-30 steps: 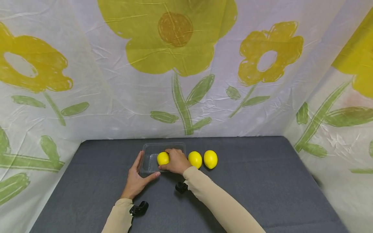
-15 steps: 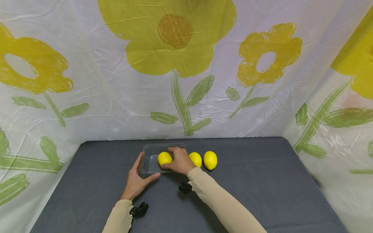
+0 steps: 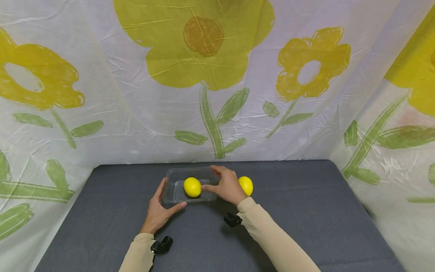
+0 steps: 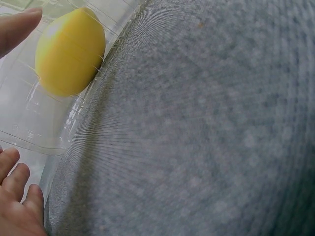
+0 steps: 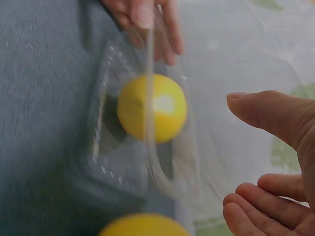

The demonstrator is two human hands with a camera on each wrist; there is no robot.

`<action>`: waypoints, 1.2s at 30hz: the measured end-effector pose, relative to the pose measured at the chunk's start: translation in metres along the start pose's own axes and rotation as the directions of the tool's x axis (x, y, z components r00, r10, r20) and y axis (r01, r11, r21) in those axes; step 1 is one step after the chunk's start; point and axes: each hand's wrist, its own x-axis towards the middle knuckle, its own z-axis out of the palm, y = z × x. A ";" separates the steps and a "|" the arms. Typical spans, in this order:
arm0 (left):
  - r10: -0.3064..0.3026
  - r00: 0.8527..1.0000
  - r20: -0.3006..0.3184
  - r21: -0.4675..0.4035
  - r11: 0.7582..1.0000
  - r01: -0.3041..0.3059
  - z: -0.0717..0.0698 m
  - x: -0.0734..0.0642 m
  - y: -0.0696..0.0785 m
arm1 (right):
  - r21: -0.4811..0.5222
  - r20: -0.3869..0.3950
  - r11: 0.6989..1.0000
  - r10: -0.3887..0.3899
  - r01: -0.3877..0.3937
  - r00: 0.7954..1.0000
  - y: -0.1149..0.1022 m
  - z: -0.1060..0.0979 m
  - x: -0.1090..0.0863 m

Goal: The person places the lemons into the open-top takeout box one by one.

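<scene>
A clear plastic container (image 3: 175, 190) stands near the back of the table, with one lemon (image 3: 192, 187) lying inside it. At the container's left side rests my left hand (image 3: 158, 211), thumb and fingers spread along the near and left edges. My right hand (image 3: 229, 186) hovers by the right edge with its thumb and fingers apart, holding nothing. It mostly hides a second lemon (image 5: 145, 227), which shows at the bottom of the right wrist view. A third lemon (image 3: 246, 185) sits on the table just beyond that hand, partly covered by it.
The dark grey cloth-covered table (image 3: 306, 219) stretches out to both sides and toward me. Behind it hangs a white curtain (image 3: 146, 139) printed with yellow flowers. A black wrist camera (image 3: 232, 220) sits on each sleeve.
My right hand has let go of the lemon in the container and moved right, over the second lemon. The released lemon stays inside. My left hand has kept its place.
</scene>
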 end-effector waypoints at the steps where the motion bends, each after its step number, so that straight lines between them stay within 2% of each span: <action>1: 0.000 1.000 0.000 0.002 1.000 0.000 0.000 0.000 0.000 | 0.003 -0.011 1.000 -0.004 0.004 1.000 0.001 -0.004 -0.002; 8: -0.002 1.000 0.002 -0.001 1.000 0.002 0.000 -0.001 0.000 | 0.015 -0.109 0.999 0.031 -0.029 0.994 0.017 -0.030 -0.017; 16: -0.011 1.000 0.002 0.001 1.000 0.011 0.000 -0.001 0.001 | -0.031 -0.188 0.997 0.067 -0.074 0.980 0.046 -0.052 -0.032; 25: -0.020 1.000 0.004 0.006 1.000 0.020 0.001 0.001 -0.001 | -0.061 -0.186 0.986 0.143 -0.156 0.972 0.069 -0.061 -0.046; 36: -0.011 1.000 0.007 0.006 1.000 0.011 0.000 0.001 -0.002 | -0.098 -0.170 0.966 0.221 -0.239 0.960 0.086 -0.055 -0.051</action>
